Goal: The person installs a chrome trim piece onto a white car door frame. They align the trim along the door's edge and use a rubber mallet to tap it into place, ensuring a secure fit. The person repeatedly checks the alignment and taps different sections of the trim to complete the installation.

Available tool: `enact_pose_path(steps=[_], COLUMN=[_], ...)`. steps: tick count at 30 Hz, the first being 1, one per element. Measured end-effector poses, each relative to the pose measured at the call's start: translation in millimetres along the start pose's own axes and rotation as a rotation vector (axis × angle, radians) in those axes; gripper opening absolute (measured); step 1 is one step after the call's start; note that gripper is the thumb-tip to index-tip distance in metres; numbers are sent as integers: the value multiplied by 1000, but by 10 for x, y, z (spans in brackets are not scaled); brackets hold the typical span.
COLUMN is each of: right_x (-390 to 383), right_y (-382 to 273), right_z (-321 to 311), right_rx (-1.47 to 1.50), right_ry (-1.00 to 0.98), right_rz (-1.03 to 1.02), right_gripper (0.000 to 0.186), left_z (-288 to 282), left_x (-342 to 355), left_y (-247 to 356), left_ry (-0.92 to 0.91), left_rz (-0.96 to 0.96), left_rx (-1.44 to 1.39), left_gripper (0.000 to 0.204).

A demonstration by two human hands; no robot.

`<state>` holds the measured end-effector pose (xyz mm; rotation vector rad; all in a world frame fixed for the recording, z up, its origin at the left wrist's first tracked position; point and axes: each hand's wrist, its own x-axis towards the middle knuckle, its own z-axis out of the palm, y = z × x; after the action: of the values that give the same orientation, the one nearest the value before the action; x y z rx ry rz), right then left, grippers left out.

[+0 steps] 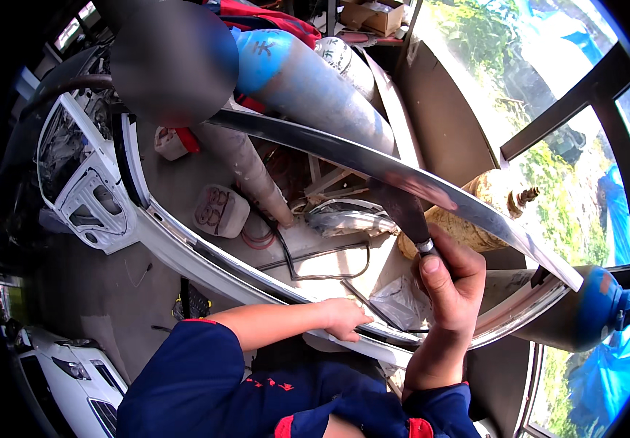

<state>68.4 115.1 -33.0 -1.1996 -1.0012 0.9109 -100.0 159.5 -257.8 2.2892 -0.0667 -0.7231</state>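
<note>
Trim strip: a long, thin, glossy metal strip [373, 164], smooth and mirror-like, gently bowed; I hold it up over the white frame.
Long axis: runs from upper left, near the blue cylinder, down to lower right, where its tip points at the second blue cylinder.
Right hand: my right hand [450, 281] is closed around a dark, flat tab that hangs under the strip's middle, thumb upright against it.
Left hand: my left hand [345, 318] rests below the strip, fingers curled narrow on the edge of the white frame.
White frame: a curved, painted white car body rail [205, 259], hard and dusty, sweeping under the strip from left to right.
Plastic bag: crinkled clear bag [402, 299] just beside my left hand, below the strip.
Blue cylinder: rounded, scuffed blue-grey gas cylinder [300, 80] behind the strip's upper end.
Second cylinder: blue-capped, rusty-brown cylinder [585, 310] at the strip's lower end.
Door shell: white stripped car door [85, 182], far left of the strip.
</note>
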Motion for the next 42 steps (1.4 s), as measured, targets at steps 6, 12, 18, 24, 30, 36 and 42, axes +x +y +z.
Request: enact_pose_path(steps=[6, 12, 18, 24, 30, 36, 42], right_x=[-127, 40, 202, 107, 247, 52, 335], right_y=[214, -13, -198, 178, -90, 302, -135], right_z=[368, 27, -142, 190, -73, 393, -61], right_rx=[17, 29, 7, 36, -19, 68, -64], right_ry=[84, -37, -107, -57, -112, 35, -80], right_rz=[-102, 22, 55, -36, 28, -41, -14], right_gripper=[47, 41, 41, 48, 45, 49, 56], left_z=[249, -123, -46, -138, 15, 38, -65], left_x=[154, -18, 54, 50, 82, 224, 184], left_y=[-161, 62, 35, 68, -5, -85, -65], left_ry=[81, -2, 14, 23, 82, 70, 130], left_rz=[89, -38, -55, -55, -29, 15, -42], left_rx=[-15, -5, 1, -57, -17, -37, -18], left_gripper=[71, 71, 73, 71, 71, 73, 68])
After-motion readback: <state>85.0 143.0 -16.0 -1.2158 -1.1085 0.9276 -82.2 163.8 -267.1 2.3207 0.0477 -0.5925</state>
